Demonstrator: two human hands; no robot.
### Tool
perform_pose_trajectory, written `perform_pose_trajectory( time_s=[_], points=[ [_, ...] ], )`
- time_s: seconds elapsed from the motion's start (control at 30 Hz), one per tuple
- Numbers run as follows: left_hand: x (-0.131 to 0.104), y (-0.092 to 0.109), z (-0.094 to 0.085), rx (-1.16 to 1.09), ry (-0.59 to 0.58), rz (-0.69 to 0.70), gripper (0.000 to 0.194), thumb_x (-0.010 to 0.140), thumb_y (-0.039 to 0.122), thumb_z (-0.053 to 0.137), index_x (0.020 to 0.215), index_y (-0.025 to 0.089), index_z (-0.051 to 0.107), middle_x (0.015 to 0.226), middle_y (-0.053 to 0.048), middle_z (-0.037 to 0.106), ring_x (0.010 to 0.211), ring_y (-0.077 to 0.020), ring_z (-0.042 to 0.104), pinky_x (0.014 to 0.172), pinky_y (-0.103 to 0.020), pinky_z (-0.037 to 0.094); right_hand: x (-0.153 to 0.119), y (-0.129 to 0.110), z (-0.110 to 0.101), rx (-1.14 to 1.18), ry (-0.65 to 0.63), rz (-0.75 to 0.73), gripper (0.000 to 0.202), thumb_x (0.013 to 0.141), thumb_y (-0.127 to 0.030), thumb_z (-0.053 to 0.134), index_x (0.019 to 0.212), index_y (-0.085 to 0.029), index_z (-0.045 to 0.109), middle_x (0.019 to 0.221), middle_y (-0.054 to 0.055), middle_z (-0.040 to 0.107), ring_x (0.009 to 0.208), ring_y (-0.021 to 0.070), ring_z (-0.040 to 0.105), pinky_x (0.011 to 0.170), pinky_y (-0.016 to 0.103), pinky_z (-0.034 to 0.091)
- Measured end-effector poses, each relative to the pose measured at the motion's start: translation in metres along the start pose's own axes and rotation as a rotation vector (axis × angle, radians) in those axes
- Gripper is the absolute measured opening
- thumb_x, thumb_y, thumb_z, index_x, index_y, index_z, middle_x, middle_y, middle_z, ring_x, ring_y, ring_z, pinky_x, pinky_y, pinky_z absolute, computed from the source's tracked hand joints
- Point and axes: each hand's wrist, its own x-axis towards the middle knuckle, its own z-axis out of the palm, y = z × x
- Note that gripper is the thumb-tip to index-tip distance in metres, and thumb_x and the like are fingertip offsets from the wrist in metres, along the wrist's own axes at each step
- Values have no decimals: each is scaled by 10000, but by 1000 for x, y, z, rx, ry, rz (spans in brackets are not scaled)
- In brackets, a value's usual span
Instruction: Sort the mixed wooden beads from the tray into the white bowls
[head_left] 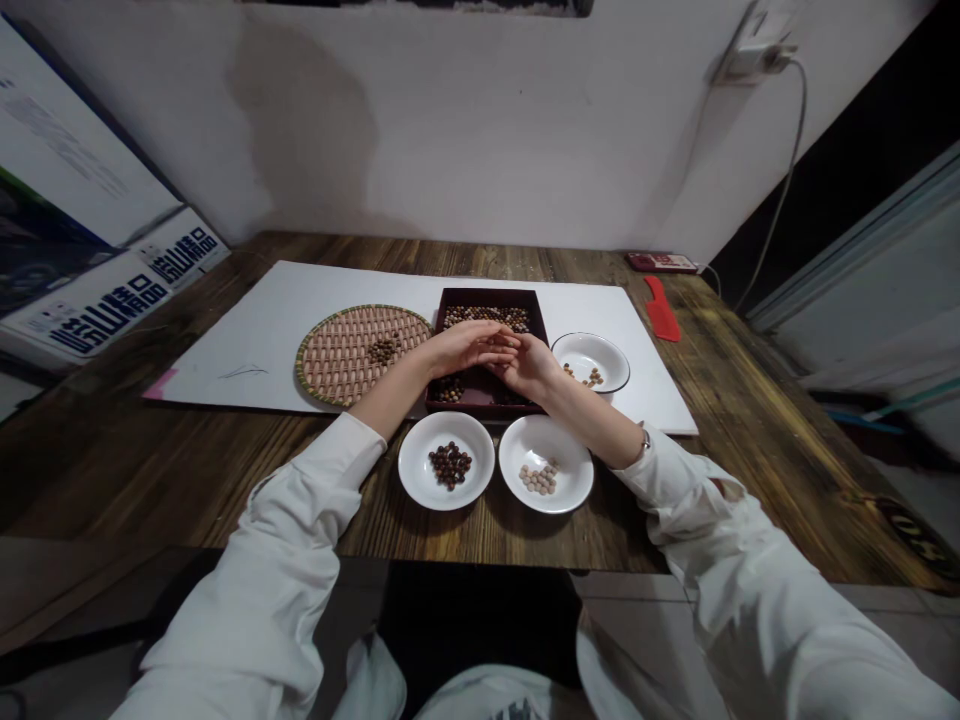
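My left hand (471, 346) and my right hand (529, 364) meet above a dark red box (491, 400) with several small mixed beads (487, 318) in it. The left fingers reach out, slightly apart, and touch the right hand. Cupped fingers on the right hide whatever lies in them. In front of the box stand a white bowl (409, 465) with dark brown beads (450, 466) and another white bowl (581, 470) with pale beads (540, 478). Behind my right forearm is a white dish (611, 360) with yellowish-brown beads (592, 378).
A round woven tray (337, 350) with brownish beads (384, 349) lies left of the box, on a white board (240, 330). Right of the board are a red comb-like piece (661, 310) and a dark red device (660, 262). Printed cartons (112, 305) stand at the left on the wooden table (765, 420).
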Motion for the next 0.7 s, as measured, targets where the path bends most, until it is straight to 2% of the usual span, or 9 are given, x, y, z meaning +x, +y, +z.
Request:
perform_pose_trajectory(
  time_s=[0.2, 0.33, 0.5, 0.7],
  points=[
    [-1, 2, -4, -56, 80, 22, 212, 947, 127, 483, 897, 74, 682, 891, -117, 739, 820, -155, 723, 894, -323, 566, -2, 2, -3, -56, -3, -39, 266, 899, -73, 332, 809, -167, 564, 548, -22, 563, 466, 101, 515, 582, 246, 566],
    [-1, 3, -5, -156, 108, 66, 210, 938, 93, 479, 885, 60, 680, 890, -116, 730, 859, -153, 709, 916, -320, 557, -4, 3, -2, -53, 34, -30, 221, 917, -113, 357, 808, -178, 537, 581, -7, 567, 543, 119, 584, 624, 252, 581],
    [1, 6, -4, -255, 180, 77, 213, 923, 65, 478, 840, 66, 674, 819, -98, 715, 806, -135, 691, 829, -269, 564, -6, 2, 1, -71, 64, 12, 236, 948, -168, 322, 875, -164, 547, 673, 45, 620, 671, 151, 642, 629, 256, 596],
    [4, 8, -3, -337, 270, 49, 259, 921, 43, 452, 772, 69, 663, 750, -84, 688, 762, -112, 668, 773, -218, 546, -6, 2, 1, -71, 63, 28, 245, 949, -187, 319, 966, -148, 561, 720, 66, 638, 708, 169, 653, 624, 260, 602]
  ],
)
